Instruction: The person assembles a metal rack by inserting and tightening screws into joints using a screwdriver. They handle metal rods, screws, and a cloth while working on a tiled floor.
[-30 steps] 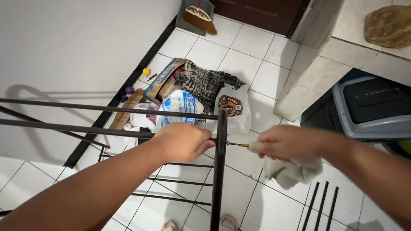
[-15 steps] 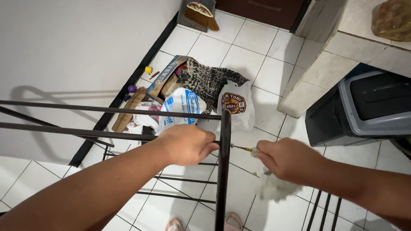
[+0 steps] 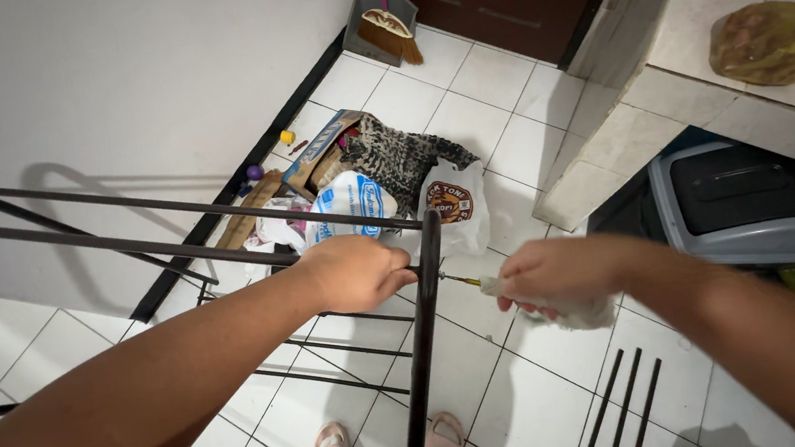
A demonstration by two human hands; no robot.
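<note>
Over the tiled floor [image 3: 490,78], at the joint of a black metal rack [image 3: 424,328], both hands are at work. Left hand [image 3: 355,271] is clamped around the junction where the long horizontal bars meet the upright post, its grip wrapped tight on the frame. Right hand [image 3: 553,276] has its grip closed on a screwdriver [image 3: 466,280], handle bundled in a pale cloth [image 3: 576,311], the thin shaft running level into the side of the post. So the tip is at the joint, and by my reading the fastening is under way, not finished; whether the screw is seated I cannot tell, it is too small to see. Lower rungs of the frame already sit in place.

Against the white wall, a heap of packaging: a white plastic bag with blue printing [image 3: 349,207], a white pouch with a round brown emblem [image 3: 455,210] just beside it, a blue-and-tan cardboard box [image 3: 313,156] behind, and a dark patterned fabric [image 3: 396,156] draped between. Far back, a broom and grey dustpan [image 3: 383,23]. On the right, a grey lidded bin [image 3: 756,208] under a tiled surface [image 3: 685,79] carrying a yellow mesh bag [image 3: 769,40].
</note>
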